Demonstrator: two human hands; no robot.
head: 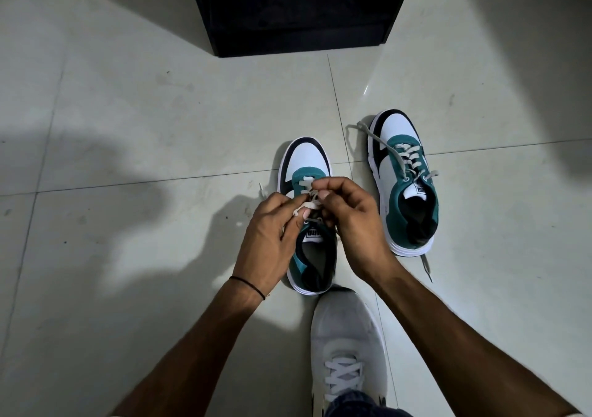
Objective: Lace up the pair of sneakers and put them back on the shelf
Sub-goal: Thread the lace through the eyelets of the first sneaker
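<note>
Two white, teal and black sneakers stand on the tiled floor, toes pointing away from me. Over the left sneaker [306, 160] my left hand [269, 240] pinches a stretch of its grey lace [307, 205] at the eyelets. My right hand [352, 221] pinches the same lace from the other side, thumbs almost touching. The hands hide most of the lacing. The right sneaker [405, 186] stands apart to the right, laced partway, its loose lace ends trailing on the floor by the toe and the heel.
A black shelf unit [298, 16] stands ahead on the floor, its inside dark. My own foot in a grey sneaker [347, 346] rests just behind the left sneaker. Pale floor tiles [144, 112] spread to the left and right.
</note>
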